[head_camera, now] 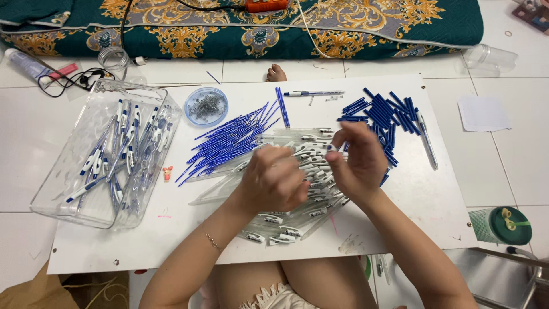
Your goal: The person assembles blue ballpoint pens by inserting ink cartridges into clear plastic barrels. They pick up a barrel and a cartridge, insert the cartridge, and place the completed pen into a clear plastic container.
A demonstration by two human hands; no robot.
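You are looking at blue ink refills (229, 143) and blue caps (380, 114) lying on a white board (171, 240) below a teal, gold-patterned mattress (354, 26).

Patterned teal mattress (366, 26), green lidded cup (503, 226), paper sheet (483, 113)

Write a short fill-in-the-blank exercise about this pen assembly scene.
1. The finished pens lie in a clear plastic ____ at the left.
2. The small round blue dish holds tiny metal ____.
3. The loose pile of ink refills is coloured ____.
4. Both hands, left hand and right hand, work above the heap of clear pen ____.

Missing words: tray; springs; blue; barrels
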